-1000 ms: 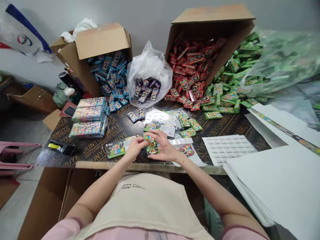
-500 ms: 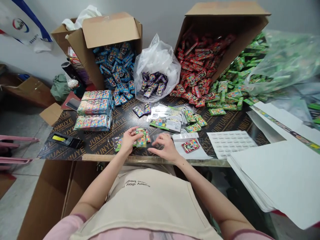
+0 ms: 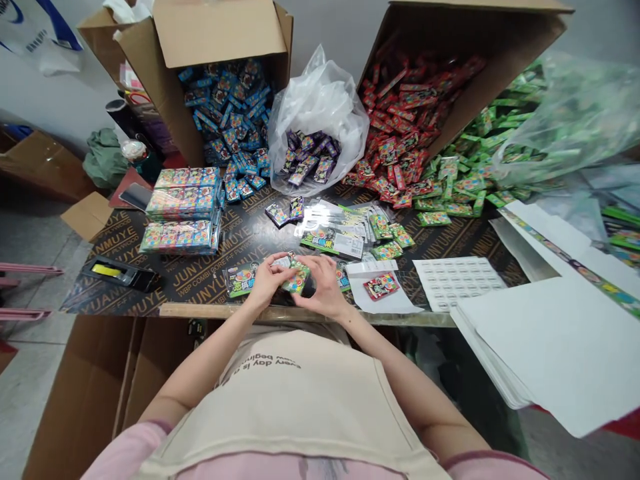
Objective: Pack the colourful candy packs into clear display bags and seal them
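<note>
Close together near the table's front edge, my left hand [image 3: 270,281] and my right hand [image 3: 324,285] are both closed on small green candy packets [image 3: 297,277]. My left thumb lies across the printed face, while my right fingers and thumb hold the right side. How many packets are in the grip cannot be made out. Beneath them lies a clear printed bag [image 3: 240,279], partly covered by my hands. To the right, a red packet [image 3: 380,287] rests on white paper [image 3: 357,270]. Several loose green packets [image 3: 388,251] and a stack of printed bags [image 3: 340,241] lie just behind.
Behind are a box of blue packets [image 3: 230,113], a plastic bag of purple packets [image 3: 313,160], heaped red packets [image 3: 400,147] and green packets [image 3: 465,183]. Stacked filled bags [image 3: 180,207] and a tape dispenser [image 3: 120,273] stand left; a sticker sheet [image 3: 457,283] lies right.
My right hand has moved left and closed on the green packets in my left hand. My left hand has shifted slightly right with them. The camera view has tilted down.
</note>
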Tool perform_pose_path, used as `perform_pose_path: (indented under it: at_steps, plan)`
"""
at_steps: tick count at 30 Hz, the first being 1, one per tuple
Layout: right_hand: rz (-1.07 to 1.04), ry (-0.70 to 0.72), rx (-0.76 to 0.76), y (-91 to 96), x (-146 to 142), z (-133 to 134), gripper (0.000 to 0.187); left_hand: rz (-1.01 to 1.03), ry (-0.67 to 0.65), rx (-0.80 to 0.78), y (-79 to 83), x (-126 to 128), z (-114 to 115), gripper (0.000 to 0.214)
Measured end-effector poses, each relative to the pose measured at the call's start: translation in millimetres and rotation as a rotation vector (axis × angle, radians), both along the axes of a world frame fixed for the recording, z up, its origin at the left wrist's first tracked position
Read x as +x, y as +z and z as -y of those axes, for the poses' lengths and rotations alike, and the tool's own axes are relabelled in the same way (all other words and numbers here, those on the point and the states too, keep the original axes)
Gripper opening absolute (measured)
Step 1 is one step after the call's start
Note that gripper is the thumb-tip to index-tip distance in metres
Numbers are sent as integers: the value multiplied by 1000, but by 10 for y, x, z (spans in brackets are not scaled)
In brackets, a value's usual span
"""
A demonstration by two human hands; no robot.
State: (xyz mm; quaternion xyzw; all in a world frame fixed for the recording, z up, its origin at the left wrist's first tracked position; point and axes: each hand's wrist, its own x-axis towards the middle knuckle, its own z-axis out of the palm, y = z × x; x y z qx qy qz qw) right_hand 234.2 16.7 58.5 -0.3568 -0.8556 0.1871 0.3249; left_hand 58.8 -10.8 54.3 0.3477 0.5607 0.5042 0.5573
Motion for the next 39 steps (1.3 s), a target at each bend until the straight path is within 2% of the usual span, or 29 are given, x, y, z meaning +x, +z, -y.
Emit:
perform_pose_path:
  at_steps: [2, 5, 6, 8, 11, 14, 16, 19, 22, 26, 31, 36, 39]
  plan:
    - [-17, -92, 26, -52, 116, -106, 74, -312, -118, 115, -26, -181, -10, 72]
    - [28, -169, 24, -166, 296, -293, 71, -877, -318, 243, -121, -441, -41, 96]
    - [53, -160, 14, -204, 335, -342, 70, -1011, -376, 248, -162, -496, -51, 101]
    - [92, -131, -4, -259, 372, -399, 70, -1137, -456, 246, -234, -551, -60, 104]
    - [72, -54, -45, -267, 358, -386, 73, -1105, -510, 310, -261, -551, -30, 107]
    - [42, 97, -123, -202, 341, -323, 77, -1008, -576, 388, -202, -552, 34, 108]
    - [31, 144, -162, -142, 354, -297, 76, -930, -593, 406, -157, -572, 69, 107]
    - [9, 166, -165, -47, 392, -303, 76, -834, -533, 387, -119, -614, 83, 109]
    - [-2, 208, -135, 42, 404, -341, 77, -820, -462, 363, -89, -641, 61, 109]
    - [52, 311, -122, 135, 354, -363, 78, -828, -488, 445, -6, -630, 40, 104]
    - [56, 276, -141, 224, 301, -324, 82, -808, -539, 486, 88, -663, 45, 101]
    - [10, 236, -186, 345, 321, -320, 85, -682, -531, 442, 61, -737, 50, 106]
    - [37, 217, -148, 423, 303, -283, 84, -669, -501, 439, 50, -714, 52, 108]
